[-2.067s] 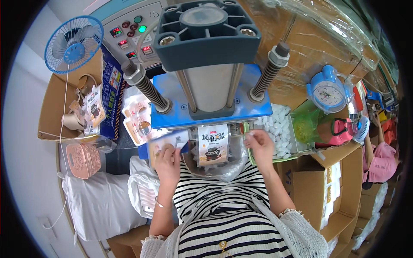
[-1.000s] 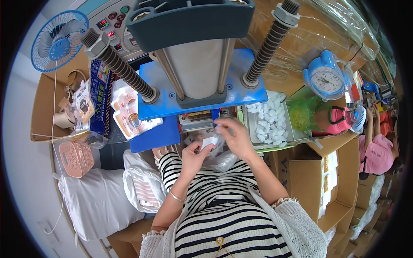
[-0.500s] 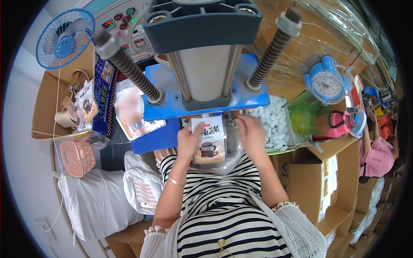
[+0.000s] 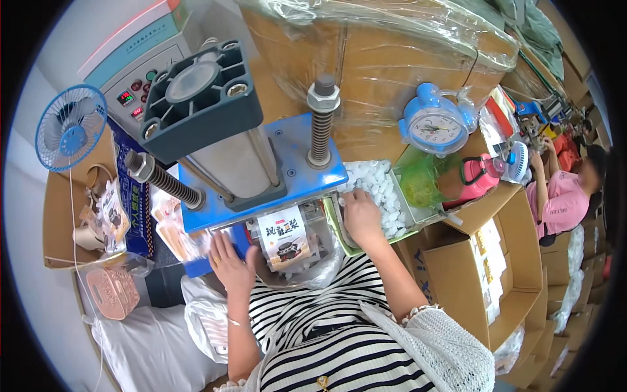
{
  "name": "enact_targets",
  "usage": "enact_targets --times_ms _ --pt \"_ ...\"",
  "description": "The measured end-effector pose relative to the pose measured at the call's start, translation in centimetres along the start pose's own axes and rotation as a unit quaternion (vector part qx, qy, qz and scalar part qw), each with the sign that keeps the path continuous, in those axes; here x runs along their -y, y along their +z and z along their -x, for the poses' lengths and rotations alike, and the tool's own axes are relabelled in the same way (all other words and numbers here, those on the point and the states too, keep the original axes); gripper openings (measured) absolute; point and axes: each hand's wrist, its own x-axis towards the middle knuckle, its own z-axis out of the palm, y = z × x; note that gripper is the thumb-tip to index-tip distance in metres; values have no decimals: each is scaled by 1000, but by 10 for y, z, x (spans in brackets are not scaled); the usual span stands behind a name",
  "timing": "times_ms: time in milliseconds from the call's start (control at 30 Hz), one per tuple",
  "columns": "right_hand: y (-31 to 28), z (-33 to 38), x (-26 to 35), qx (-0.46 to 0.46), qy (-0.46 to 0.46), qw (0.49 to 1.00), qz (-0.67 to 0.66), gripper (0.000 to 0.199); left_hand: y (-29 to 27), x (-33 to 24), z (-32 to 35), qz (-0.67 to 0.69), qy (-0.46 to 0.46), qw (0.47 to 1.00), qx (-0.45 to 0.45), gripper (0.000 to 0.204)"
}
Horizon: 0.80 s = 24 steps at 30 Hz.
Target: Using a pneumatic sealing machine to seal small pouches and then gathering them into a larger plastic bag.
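Observation:
My left hand (image 4: 234, 264) is open, its fingers stretched over the blue board (image 4: 238, 242) beside the press. Several printed pouches (image 4: 173, 225) lie just beyond its fingertips. To the right, my right hand (image 4: 361, 217) reaches into a shallow green-edged box (image 4: 408, 227) of small white plastic pieces (image 4: 390, 212). Its fingers are curled down and close together; the tips are partly hidden, so what they hold cannot be made out. A white pouch (image 4: 285, 239) with a dark pot picture lies between my hands, on a clear plastic bag (image 4: 326, 268) holding more pouches.
The press (image 4: 225, 157) with its blue plate and spring posts (image 4: 320, 127) stands close in front. Around it are a fan (image 4: 72, 124), an alarm clock (image 4: 434, 127), a pink bottle (image 4: 480, 176) and an open carton (image 4: 526, 261). A co-worker in pink (image 4: 562, 202) is at far right.
Both hands have let go of the pouch, which now lies in the plastic bag. My left hand moved left to the blue board, my right hand to the white pieces. The view swung right.

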Motion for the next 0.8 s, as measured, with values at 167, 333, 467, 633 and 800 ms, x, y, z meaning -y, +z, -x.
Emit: enact_targets --times_ms 167,333,467,633,800 --pt "-6 -1 -4 50 -8 999 16 23 9 14 41 215 -9 975 50 48" --pt "-25 5 -7 -56 13 984 -168 18 -5 17 30 247 -40 968 33 34" --pt "-45 21 22 64 168 791 -585 17 -41 1 9 331 -87 939 40 20" --pt "-51 14 93 38 1 819 -572 20 -67 -38 -3 491 -200 825 196 17" --pt "-29 2 98 142 -66 899 -409 21 -39 -59 9 645 -330 638 259 21"
